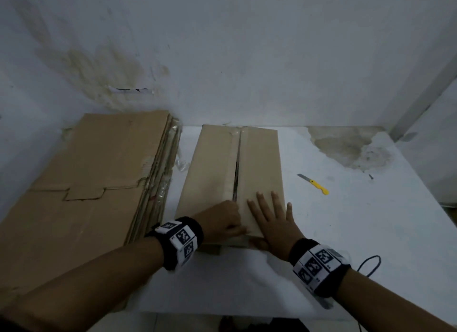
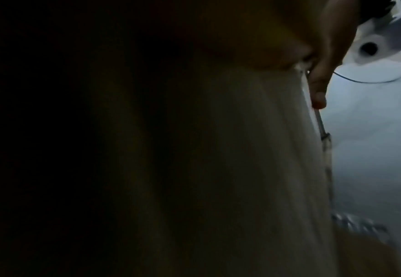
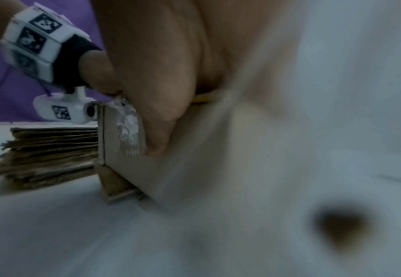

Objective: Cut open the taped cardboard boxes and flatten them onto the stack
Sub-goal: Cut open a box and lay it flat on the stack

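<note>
We are pressing our right hand, fingers flat & spread, on the box in the table middle. Our left hand is curling at its slit seam; grip unclear. Knife is lying apart at right, stack at left.

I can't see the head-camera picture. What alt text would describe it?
Two hands work on a cardboard box with a slit centre seam on a white table: the left hand curls at the seam's near end, the right hand lies flat on the right flap. A stack of flattened cardboard lies to the left, a yellow-handled knife to the right.
</note>
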